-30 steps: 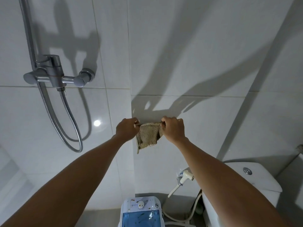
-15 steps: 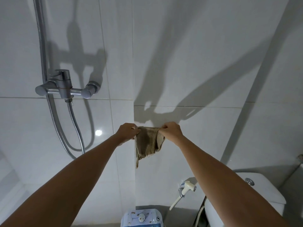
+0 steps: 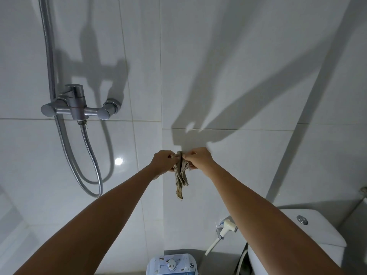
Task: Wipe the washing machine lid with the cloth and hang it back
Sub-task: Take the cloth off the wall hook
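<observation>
A chrome shower mixer (image 3: 79, 108) and white toilet cistern (image 3: 309, 231) flank the tiled wall (image 3: 238, 56).

washing machine (image 3: 172, 264) cut off at bottom; hanging point hidden behind cloth (image 3: 180, 175).

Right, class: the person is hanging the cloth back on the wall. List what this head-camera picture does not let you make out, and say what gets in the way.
- Hook or peg: hidden behind the left hand, right hand and bunched cloth.
- Washing machine: cut off by the bottom edge, so its lid's cleanliness cannot be judged.
- Panel markings: too small to read.
- Toilet cistern: partly covered by the right forearm.
- Shower hose: its top runs off the upper edge.
</observation>
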